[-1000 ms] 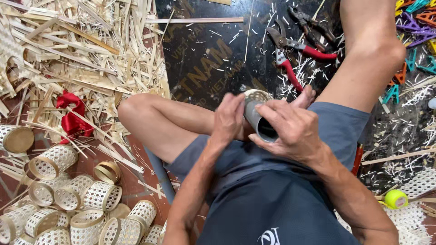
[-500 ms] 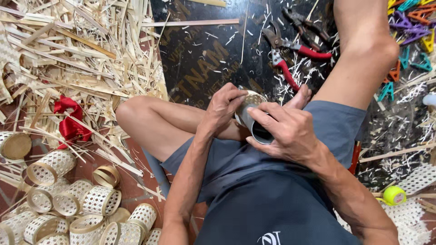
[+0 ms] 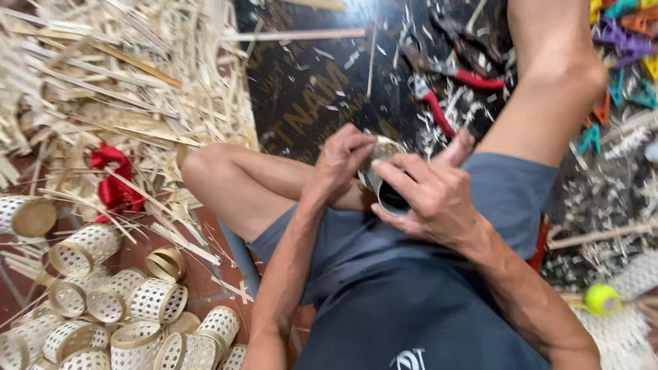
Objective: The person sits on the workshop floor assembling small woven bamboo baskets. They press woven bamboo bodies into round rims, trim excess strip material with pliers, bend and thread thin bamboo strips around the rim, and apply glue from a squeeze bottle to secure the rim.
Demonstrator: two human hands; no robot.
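Red-handled pliers [image 3: 449, 82]; red cloth [image 3: 113, 181]; pale perforated woven cylinders [image 3: 147, 301]; blue-grey shorts [image 3: 493, 199]; yellow-green ball [image 3: 602, 299].

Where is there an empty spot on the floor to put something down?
The dark board, between the straw pile and the red-handled pliers, is mostly bare. So is the reddish floor beside the knee. The woven cups and straw crowd the rest.

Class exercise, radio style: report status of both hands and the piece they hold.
Left hand and right hand both gripping small round cup over lap. Pliers on mat beyond. Nothing blocking.
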